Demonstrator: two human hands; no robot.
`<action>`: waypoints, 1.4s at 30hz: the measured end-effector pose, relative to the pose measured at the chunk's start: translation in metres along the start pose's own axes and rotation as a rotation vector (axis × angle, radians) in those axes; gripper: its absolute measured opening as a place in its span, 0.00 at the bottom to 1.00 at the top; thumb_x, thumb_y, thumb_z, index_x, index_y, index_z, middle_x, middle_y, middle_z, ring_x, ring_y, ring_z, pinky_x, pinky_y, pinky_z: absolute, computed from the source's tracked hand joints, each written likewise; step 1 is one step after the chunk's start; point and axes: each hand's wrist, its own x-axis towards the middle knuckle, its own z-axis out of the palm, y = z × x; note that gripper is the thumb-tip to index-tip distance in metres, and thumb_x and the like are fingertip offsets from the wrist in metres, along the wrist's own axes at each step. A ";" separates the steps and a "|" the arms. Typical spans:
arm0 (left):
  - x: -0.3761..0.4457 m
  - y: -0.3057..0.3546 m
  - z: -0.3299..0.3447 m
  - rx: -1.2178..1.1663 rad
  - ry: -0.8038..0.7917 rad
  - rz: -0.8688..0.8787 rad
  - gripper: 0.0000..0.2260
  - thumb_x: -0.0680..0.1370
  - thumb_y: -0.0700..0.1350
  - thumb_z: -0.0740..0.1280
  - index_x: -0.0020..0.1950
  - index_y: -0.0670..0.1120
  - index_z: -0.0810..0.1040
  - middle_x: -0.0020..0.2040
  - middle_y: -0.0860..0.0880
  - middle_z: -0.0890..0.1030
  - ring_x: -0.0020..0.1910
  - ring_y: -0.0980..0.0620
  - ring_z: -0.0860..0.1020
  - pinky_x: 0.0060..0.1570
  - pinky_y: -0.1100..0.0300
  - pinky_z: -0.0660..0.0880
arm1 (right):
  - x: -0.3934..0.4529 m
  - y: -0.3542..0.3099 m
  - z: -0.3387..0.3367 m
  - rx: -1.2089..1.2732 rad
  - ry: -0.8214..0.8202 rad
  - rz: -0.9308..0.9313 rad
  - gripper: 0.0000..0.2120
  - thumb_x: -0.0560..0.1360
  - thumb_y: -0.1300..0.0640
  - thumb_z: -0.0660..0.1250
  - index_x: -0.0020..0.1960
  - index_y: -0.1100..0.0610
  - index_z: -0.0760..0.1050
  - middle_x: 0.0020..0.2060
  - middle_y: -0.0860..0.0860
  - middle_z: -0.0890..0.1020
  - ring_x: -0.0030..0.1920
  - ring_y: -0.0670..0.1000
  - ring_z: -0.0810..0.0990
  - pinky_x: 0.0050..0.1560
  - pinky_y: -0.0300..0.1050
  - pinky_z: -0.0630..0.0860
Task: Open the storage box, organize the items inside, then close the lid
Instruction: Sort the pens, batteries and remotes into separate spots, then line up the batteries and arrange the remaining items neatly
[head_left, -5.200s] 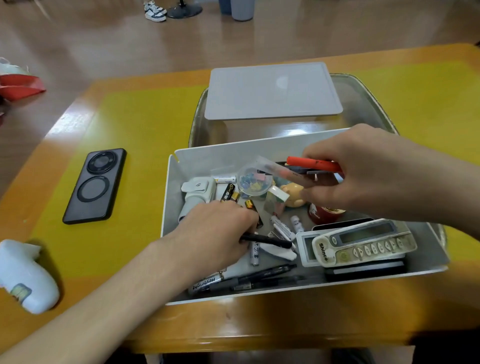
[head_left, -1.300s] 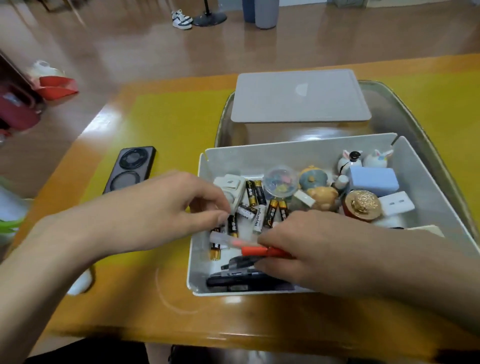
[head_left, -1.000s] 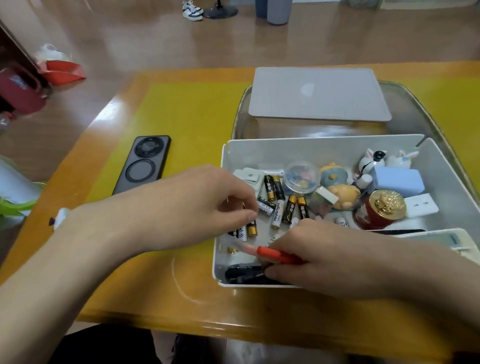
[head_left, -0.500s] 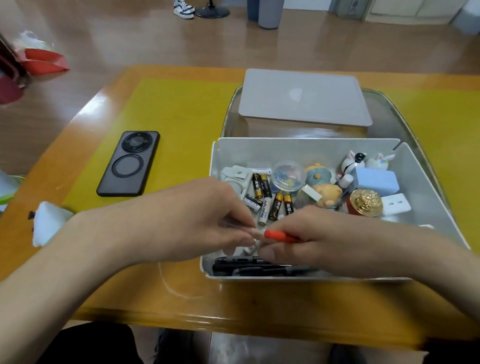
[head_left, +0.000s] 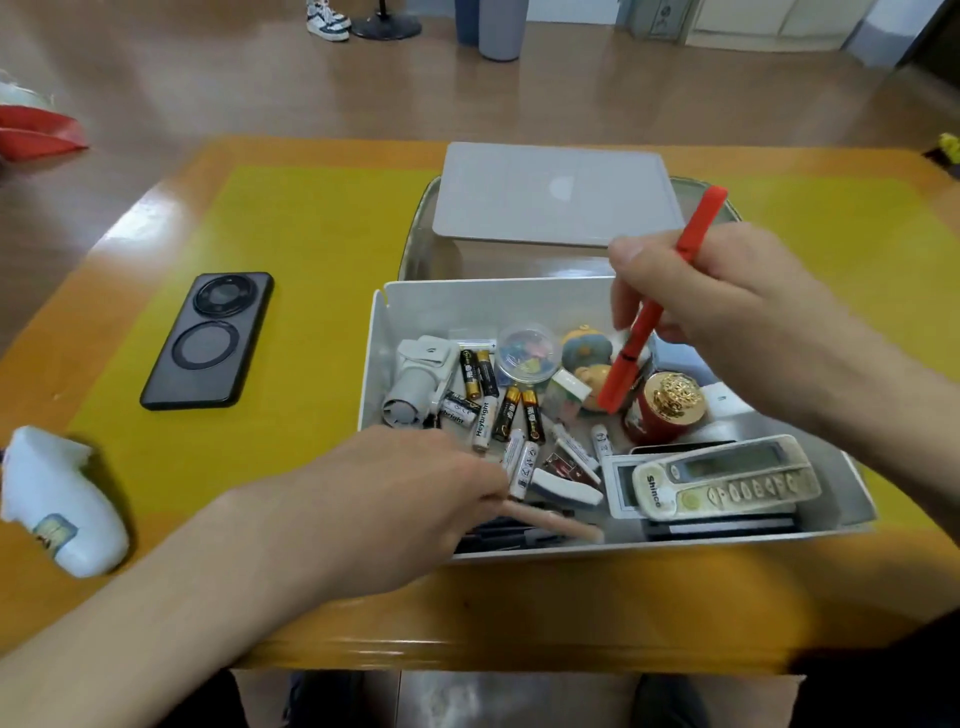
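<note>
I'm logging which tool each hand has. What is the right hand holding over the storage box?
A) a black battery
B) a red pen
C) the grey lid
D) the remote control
B: the right hand grips a red pen tilted above the storage box; the remote control lies inside and the grey lid sits behind.

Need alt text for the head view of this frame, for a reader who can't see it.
A person's right hand holds a red pen tilted above an open white box of batteries, a remote and trinkets, while the left hand reaches into the box's near corner. The box's lid lies behind it on a tray; a phone lies to the left on the table.
</note>
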 end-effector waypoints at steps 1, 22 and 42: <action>0.001 0.000 0.002 -0.002 -0.017 0.002 0.10 0.84 0.56 0.53 0.51 0.56 0.72 0.44 0.56 0.75 0.46 0.54 0.75 0.45 0.49 0.76 | 0.000 0.000 -0.002 0.055 -0.018 0.006 0.20 0.80 0.44 0.61 0.37 0.56 0.78 0.25 0.48 0.76 0.28 0.48 0.74 0.33 0.49 0.73; -0.014 -0.031 -0.045 -0.156 0.209 -0.026 0.17 0.74 0.67 0.59 0.46 0.59 0.81 0.38 0.64 0.81 0.39 0.61 0.78 0.34 0.61 0.75 | -0.013 0.013 0.021 -0.016 -0.564 0.126 0.11 0.82 0.51 0.63 0.46 0.47 0.83 0.28 0.45 0.75 0.27 0.43 0.70 0.29 0.46 0.70; 0.020 -0.016 -0.026 0.257 0.210 -0.089 0.08 0.79 0.57 0.62 0.43 0.55 0.75 0.36 0.56 0.73 0.36 0.53 0.73 0.28 0.60 0.61 | -0.024 0.001 0.061 -0.216 -0.735 -0.080 0.15 0.82 0.45 0.62 0.52 0.51 0.84 0.43 0.45 0.85 0.43 0.46 0.81 0.44 0.45 0.77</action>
